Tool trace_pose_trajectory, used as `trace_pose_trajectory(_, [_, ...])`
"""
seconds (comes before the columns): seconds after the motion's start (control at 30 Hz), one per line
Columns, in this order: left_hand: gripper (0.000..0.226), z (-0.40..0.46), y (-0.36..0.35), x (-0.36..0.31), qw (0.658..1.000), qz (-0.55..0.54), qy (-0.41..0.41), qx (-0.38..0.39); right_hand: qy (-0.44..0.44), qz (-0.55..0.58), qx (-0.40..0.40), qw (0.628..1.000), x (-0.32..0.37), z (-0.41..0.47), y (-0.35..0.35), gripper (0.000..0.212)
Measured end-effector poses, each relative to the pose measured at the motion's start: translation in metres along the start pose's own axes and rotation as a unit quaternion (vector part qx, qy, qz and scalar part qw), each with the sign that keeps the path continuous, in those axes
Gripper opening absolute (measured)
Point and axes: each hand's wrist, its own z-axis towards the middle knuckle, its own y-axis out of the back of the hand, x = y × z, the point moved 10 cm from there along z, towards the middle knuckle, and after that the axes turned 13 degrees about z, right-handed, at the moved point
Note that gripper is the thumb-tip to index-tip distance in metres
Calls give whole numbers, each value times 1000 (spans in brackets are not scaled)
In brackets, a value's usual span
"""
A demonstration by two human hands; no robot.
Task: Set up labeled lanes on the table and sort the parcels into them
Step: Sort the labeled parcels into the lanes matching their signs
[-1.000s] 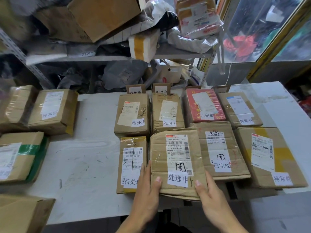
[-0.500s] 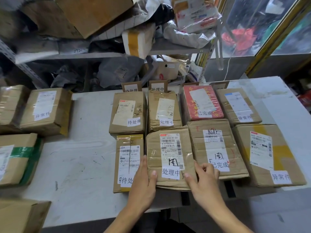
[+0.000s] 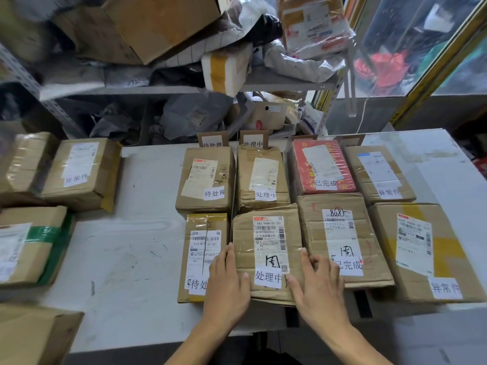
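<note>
Now, from the head camera: the parcel marked 处理中 (image 3: 267,255) has slid forward on the table (image 3: 126,259) since a second ago, and it sits snug behind its lane mate (image 3: 262,177), under the 处理中 lane card (image 3: 253,140). Both hands have come off the near edge. The left hand (image 3: 228,283) lies flat along that parcel's left side, fingers straight, partly over the 待处理 parcel (image 3: 203,255) just left of it. The right hand (image 3: 320,283) rests at its right side with loosely spread fingers, gripping nothing, touching the 已完成 parcel (image 3: 340,238) next door. I'd call this one placed. Well left of it, unsorted parcels wait, one labelled 异常件 (image 3: 79,172).
</note>
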Motion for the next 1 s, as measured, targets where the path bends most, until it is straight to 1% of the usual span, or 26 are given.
trace_pose_trajectory(0.07, [73,0,0,0,1000,15,-4,5,5,7,-5,1000,-1,2,4,62])
trace_pose_trajectory(0.2, [74,0,0,1,1000,18,-9,5,2,0,17,1000,-7,3,0,64])
trace_pose_trajectory(0.3, [77,0,3,0,1000,-10,-12,2,-4,18,21,1000,-6,3,0,65])
trace_pose_trajectory(0.37, [78,0,11,3,999,-44,-9,-14,-3,30,17,999,-3,6,3,67])
trace_pose_trajectory(0.47, [73,3,25,16,997,-63,13,-38,24,59,3,998,14,12,11,63])
trace_pose_trajectory(0.6, [67,6,45,38,994,-71,47,-61,84,108,8,991,59,26,15,58])
trace_pose_trajectory(0.7, [58,9,72,49,992,-71,43,-99,141,134,16,981,103,40,13,56])
trace_pose_trajectory(0.77, [54,11,91,58,989,-64,40,-128,164,144,34,975,132,47,6,58])
trace_pose_trajectory(0.9, [63,17,121,94,983,-74,76,-152,210,138,58,966,190,54,-13,60])
trace_pose_trajectory(1.0, [61,20,148,127,979,-80,80,-172,233,113,68,963,234,55,-32,61])
